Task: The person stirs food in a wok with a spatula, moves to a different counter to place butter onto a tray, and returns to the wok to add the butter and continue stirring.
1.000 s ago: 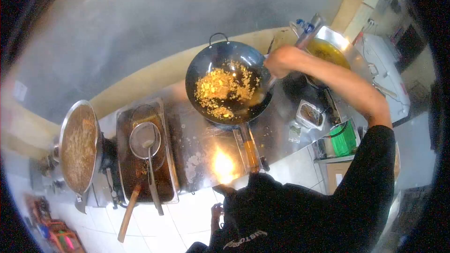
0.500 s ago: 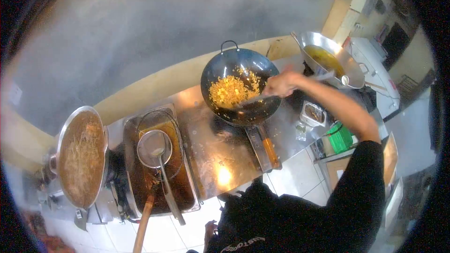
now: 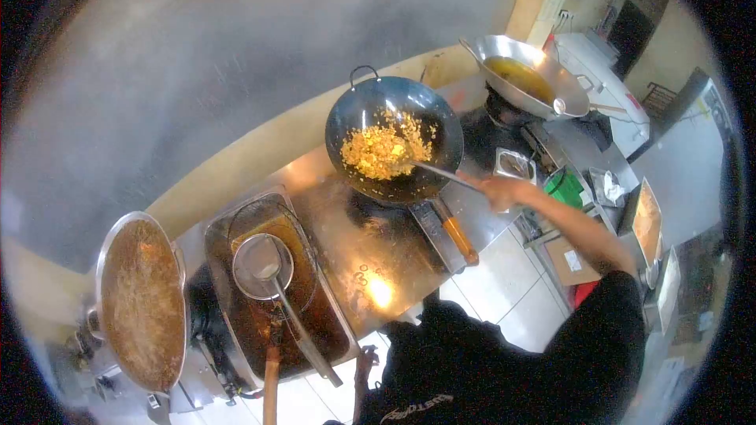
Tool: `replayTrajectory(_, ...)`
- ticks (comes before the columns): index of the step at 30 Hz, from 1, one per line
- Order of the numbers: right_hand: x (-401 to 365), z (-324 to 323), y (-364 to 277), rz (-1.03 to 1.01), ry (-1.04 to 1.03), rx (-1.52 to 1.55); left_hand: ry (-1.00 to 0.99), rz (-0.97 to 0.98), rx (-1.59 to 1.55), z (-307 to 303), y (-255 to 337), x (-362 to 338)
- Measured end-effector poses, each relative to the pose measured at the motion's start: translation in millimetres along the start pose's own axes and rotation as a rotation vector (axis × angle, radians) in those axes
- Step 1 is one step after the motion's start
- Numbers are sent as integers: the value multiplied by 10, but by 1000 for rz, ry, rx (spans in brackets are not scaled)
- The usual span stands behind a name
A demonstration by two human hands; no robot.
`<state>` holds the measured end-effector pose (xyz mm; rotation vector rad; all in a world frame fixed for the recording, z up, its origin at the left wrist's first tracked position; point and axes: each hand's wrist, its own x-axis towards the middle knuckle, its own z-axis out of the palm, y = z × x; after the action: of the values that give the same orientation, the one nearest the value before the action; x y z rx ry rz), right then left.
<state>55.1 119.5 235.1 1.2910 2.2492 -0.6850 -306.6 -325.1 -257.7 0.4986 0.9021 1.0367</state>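
Utensil (image 3: 443, 172) tip indistinct amid food (image 3: 373, 149); right hand (image 3: 504, 191) hides other end

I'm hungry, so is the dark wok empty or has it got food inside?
Not empty: golden food bits sit in the wok, leaving some of it bare.

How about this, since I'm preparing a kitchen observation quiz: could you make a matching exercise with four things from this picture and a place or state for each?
Things:
1. right hand
2. dark wok
3. round strainer
4. wide metal pan

Places and states:
A. lies over the rectangular tray
B. contains yellowish liquid
C. grips a long-handled utensil
D. contains yellow-brown food in small pieces

Right pairs: 1-C, 2-D, 3-A, 4-B
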Motion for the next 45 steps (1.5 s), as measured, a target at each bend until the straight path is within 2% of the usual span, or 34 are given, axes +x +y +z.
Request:
replayTrajectory(1,-291,-169,-110,40,-41,-35,75,-108,-3,91,75,87)
replayTrajectory(3,-712,-310,-143,36,46,-122,6,-99,-118,163,54,249)
replayTrajectory(5,-907,-366,-75,59,129,-209,-189,215,-171,525,333,223)
replayTrajectory(6,-991,-380,-34,73,205,-301,31,-126,262,551,385,276)
replayTrajectory(9,-985,-579,-206,124,194,-356,50,-148,160,588,262,360)
replayTrajectory(10,-868,-560,-222,126,182,-353,40,-218,191,691,386,372)
replayTrajectory(11,-677,-507,-201,58,217,-361,39,-222,263,747,412,392)
replayTrajectory(12,-595,-493,-141,-13,250,-373,68,-256,166,763,389,407)
replayTrajectory(14,-805,-729,-63,-84,215,-399,47,-195,102,786,321,446)
replayTrajectory(15,-940,-901,-76,-156,201,-415,153,-209,156,859,317,437)
replayTrajectory(16,-1116,-1020,-136,-162,150,-390,231,-177,63,915,273,423)
replayTrajectory(18,-1074,-913,-67,-158,101,-407,331,-136,-34,1063,151,343)
replayTrajectory(19,-1021,-810,-25,-132,54,-411,397,-140,103,1142,91,297)
replayTrajectory(20,-864,-655,17,-118,179,-448,463,-145,236,1234,23,276)
replayTrajectory(21,-768,-678,52,-142,177,-458,484,-137,223,1362,-48,291)
replayTrajectory(23,-616,-753,147,-130,302,-419,536,-168,169,1595,-212,229)
replayTrajectory(24,-621,-807,304,-194,409,-430,553,-189,148,1701,-295,199)
replayTrajectory(25,-767,-924,405,-221,403,-419,567,-202,126,1781,-375,218)
replayTrajectory(26,-967,-1075,495,-252,320,-430,424,-32,169,1771,-549,177)
replayTrajectory(27,-1104,-1188,587,-280,239,-444,654,-235,162,2030,-466,186)
replayTrajectory(29,-1031,-1213,719,-333,250,-415,505,43,-112,2077,-898,56)
replayTrajectory(31,-653,-1030,749,-319,258,-457,646,-192,4,2186,-1141,47)
replayTrajectory(32,-470,-980,725,-288,314,-366,669,-238,46,2254,-1201,21)
replayTrajectory(35,-795,-1212,562,-175,205,-417,716,-211,60,2358,-1167,-14)
replayTrajectory(36,-840,-1207,731,-257,238,-429,750,-204,43,2388,-1099,-15)
replayTrajectory(38,-1076,-1209,725,-230,196,-429,821,-209,6,2422,-995,-35)
replayTrajectory(41,-1004,-1002,650,-143,119,-436,736,-194,34,2186,-1105,-16)
replayTrajectory(42,-848,-849,647,-106,84,-460,631,-143,183,1914,-1300,60)
replayTrajectory(43,-601,-577,727,-127,185,-438,522,-96,335,1700,-1353,23)
replayTrajectory(45,-7,-36,764,-90,349,-353,486,-164,280,1460,-1033,-26)
